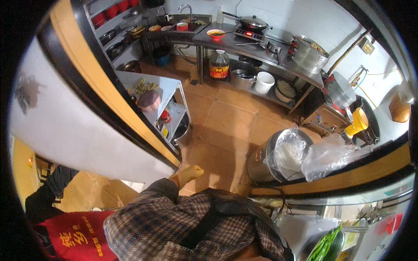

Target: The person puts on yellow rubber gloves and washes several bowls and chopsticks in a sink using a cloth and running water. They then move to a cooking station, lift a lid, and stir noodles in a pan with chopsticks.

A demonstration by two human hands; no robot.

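Note:
My left hand (189,175) reaches out from a brown plaid sleeve (163,190) at the lower middle. Its fingers look curled in, and nothing shows in them. Tiled floor lies below it, and the end of a white partition with yellow trim (126,117) is nearest to it. My right hand is out of sight. Plaid cloth with a dark strap (204,226) fills the bottom middle. Just left of it, another person's red apron (80,235) and black sleeve (52,187) come into view.
Ahead, a steel counter (278,61) carries a lidded pan (251,22), a red bowl (215,35) and stacked steamers (310,53). On the right stands a large drum (261,163) with clear plastic bags (289,150). Long green peppers (325,247) fill a bowl at lower right. A white shelf unit (167,85) stands left.

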